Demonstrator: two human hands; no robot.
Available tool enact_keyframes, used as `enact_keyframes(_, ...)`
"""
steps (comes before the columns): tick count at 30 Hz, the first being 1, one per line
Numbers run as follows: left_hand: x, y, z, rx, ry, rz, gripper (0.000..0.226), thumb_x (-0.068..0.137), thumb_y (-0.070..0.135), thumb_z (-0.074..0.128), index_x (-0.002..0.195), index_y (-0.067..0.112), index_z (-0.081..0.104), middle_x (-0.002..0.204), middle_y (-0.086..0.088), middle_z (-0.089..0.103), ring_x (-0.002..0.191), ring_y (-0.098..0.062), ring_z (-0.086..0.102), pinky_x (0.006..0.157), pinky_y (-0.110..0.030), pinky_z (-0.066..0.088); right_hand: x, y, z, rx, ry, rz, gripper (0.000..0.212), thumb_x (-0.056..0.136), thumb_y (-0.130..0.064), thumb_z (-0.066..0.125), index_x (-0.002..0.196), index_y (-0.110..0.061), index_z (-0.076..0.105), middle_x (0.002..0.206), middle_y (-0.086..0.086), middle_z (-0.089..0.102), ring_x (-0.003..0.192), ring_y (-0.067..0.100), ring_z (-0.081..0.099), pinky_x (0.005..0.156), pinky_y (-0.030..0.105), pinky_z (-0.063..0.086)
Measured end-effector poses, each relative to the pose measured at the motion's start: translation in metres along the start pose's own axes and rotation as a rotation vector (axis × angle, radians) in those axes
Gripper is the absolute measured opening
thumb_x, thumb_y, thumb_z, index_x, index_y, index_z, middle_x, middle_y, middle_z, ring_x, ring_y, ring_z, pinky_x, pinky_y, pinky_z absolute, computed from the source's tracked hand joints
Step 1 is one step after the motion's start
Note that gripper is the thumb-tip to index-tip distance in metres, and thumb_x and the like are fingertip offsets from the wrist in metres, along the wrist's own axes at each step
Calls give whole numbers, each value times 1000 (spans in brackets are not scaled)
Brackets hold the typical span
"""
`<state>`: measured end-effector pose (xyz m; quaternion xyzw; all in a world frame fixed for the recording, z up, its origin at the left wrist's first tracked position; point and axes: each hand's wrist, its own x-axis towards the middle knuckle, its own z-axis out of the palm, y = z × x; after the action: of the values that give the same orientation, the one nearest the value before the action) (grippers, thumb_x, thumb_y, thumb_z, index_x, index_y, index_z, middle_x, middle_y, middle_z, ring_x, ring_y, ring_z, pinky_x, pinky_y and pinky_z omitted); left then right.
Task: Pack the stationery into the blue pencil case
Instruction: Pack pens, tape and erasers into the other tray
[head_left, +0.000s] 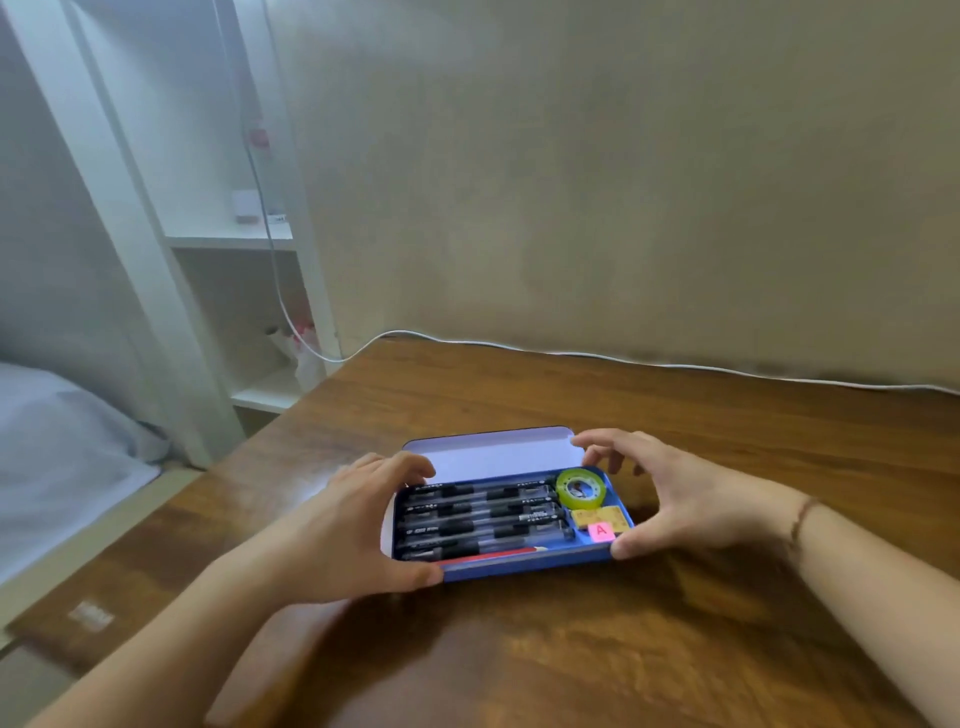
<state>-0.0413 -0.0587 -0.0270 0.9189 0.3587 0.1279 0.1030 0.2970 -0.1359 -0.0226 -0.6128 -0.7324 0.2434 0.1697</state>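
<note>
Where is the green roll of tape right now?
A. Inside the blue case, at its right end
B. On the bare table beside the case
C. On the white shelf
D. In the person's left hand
A: the green roll of tape lies inside the open blue pencil case, at its right end beyond the black pens.

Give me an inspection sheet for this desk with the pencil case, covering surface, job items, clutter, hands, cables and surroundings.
Surface: wooden desk, brown grain, set against the wall.
Job's things: blue pencil case open, lid raised at the back; black pens in rows; red pencil along the front; green tape roll, yellow eraser and pink eraser marked A at the right end.
Clutter: nothing seen loose on the desk.
Grippers: left hand grips the case's left end; right hand grips its right end, fingertips at the lid corner.
Cables: white cable runs along the desk's back edge and up past the shelf.
Surroundings: white shelf unit, bed at left, beige wall.
</note>
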Motion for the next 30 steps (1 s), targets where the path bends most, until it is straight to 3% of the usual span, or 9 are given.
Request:
enact_keyframes(4, 4, -6, 3, -13, -18, -19, 85, 61, 70, 74, 132, 41, 37, 122, 24, 45, 112, 5, 39, 88, -4, 29, 9, 3, -2, 4, -27, 18, 93, 61, -50, 86, 127, -70, 23, 127, -28, 43, 116, -15, 38, 91, 16, 39)
enact_keyframes(11, 8, -9, 3, -28, -60, -44, 88, 61, 69, 77, 133, 44, 34, 121, 28, 44, 117, 3, 40, 88, -7, 30, 9, 0, -3, -63, -58, 28, 88, 66, -53, 82, 129, -66, 22, 122, -38, 37, 117, -14, 36, 84, 13, 39)
enact_keyframes(14, 9, -11, 3, -20, -74, -70, 92, 59, 75, 75, 135, 48, 29, 126, 28, 47, 115, 2, 37, 89, -14, 30, 7, -3, -4, -106, -58, 30, 91, 68, -54, 81, 135, -64, 20, 119, -41, 36, 119, -8, 37, 89, 17, 36)
enact_keyframes(19, 9, -10, 4, -25, -126, -160, 108, 54, 77, 76, 142, 54, 17, 137, 27, 43, 127, -9, 31, 102, -33, 34, 6, -7, 1, -175, -70, 61, 98, 72, -53, 77, 133, -72, 3, 132, -32, 40, 125, 7, 35, 107, 37, 33)
enact_keyframes(22, 14, -8, 3, -12, -141, -157, 112, 55, 72, 79, 145, 51, 15, 135, 28, 43, 125, -7, 30, 102, -32, 32, 4, -7, 6, -263, -62, 66, 100, 73, -57, 71, 128, -77, -10, 140, -28, 38, 111, 6, 37, 100, 33, 33)
enact_keyframes(24, 15, -11, 2, -59, -182, -132, 110, 58, 71, 79, 147, 49, 18, 130, 32, 42, 121, 0, 30, 100, -26, 32, 2, -5, 5, -281, -79, 66, 101, 71, -65, 68, 132, -73, -12, 145, -27, 35, 113, 1, 33, 98, 30, 30)
enact_keyframes(27, 13, -17, 1, -287, -139, -174, 88, 65, 79, 64, 142, 49, 33, 127, 30, 42, 121, -1, 45, 91, -18, 44, 5, -2, 1, -114, -24, 107, 99, 59, -88, 55, 137, -69, -3, 150, -22, 33, 132, 7, 33, 109, 37, 31)
enact_keyframes(28, 14, -19, 4, -364, -54, -237, 81, 69, 79, 57, 141, 46, 39, 129, 21, 46, 119, -6, 50, 86, -18, 46, 8, -1, 1, 11, 39, 141, 97, 58, -93, 46, 140, -65, 2, 152, -18, 34, 138, 12, 33, 111, 40, 30)
enact_keyframes(30, 19, -26, 13, -405, 86, -382, 70, 83, 68, 46, 143, 31, 44, 136, -1, 53, 122, -17, 52, 95, -29, 43, 19, 1, 7, 226, 126, 226, 96, 62, -94, 31, 146, -54, 9, 155, -9, 35, 141, 19, 32, 115, 45, 28)
